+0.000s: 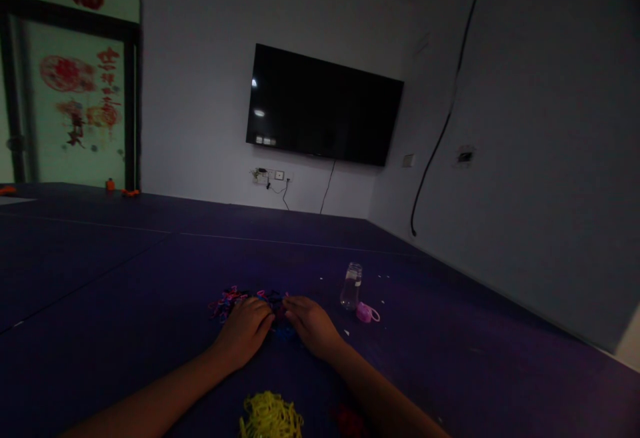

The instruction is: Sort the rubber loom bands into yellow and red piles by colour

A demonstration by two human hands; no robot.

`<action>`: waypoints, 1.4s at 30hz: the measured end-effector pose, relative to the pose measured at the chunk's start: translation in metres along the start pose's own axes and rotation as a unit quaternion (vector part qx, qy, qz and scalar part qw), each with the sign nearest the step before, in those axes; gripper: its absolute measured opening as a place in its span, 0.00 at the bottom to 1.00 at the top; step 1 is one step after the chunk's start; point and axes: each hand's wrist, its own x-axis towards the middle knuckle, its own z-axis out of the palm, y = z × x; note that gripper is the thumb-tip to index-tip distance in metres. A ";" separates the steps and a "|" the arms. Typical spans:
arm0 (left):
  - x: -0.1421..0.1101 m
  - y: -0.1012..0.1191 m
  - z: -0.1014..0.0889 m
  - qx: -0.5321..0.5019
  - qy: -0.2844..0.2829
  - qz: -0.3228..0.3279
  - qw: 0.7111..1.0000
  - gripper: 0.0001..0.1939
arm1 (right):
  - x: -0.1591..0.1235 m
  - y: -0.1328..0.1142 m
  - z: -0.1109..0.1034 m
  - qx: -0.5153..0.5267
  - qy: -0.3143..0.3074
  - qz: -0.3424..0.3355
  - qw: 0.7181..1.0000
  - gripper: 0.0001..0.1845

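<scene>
My left hand [246, 328] rests palm down at the right side of a loose pile of small colourful loops [229, 299], which look like elastic bands in pink, blue and red. Its fingers are curled and pressed together, their tips dipping into the pile. Facing it from the other side, my right hand [311, 325] has its fingers and thumb drawn together at the pile's right edge. Whatever lies between the fingers of either hand is hidden. Closer to me is a heap of yellow bands [271, 417], with a dim red heap [349, 419] beside my right forearm.
A clear bottle [351, 288] stands uncapped right of my hands, a pink lid with a loop [366, 313] beside it. Small white scraps lie around them on the purple tabletop [150, 278]. Orange objects [110, 185] sit at the far left edge. A television [325, 105] hangs beyond.
</scene>
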 end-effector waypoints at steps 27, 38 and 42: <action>-0.002 -0.007 0.004 -0.033 -0.092 0.063 0.993 0.17 | 0.002 0.007 0.008 -0.039 -0.007 0.021 0.999 0.17; -0.004 -0.005 0.004 -0.025 -0.063 0.045 0.997 0.17 | 0.003 0.002 0.006 -0.054 -0.004 0.033 0.998 0.15; -0.002 -0.003 0.002 -0.031 -0.061 0.044 0.997 0.15 | 0.003 0.003 0.008 -0.064 0.004 0.013 0.998 0.14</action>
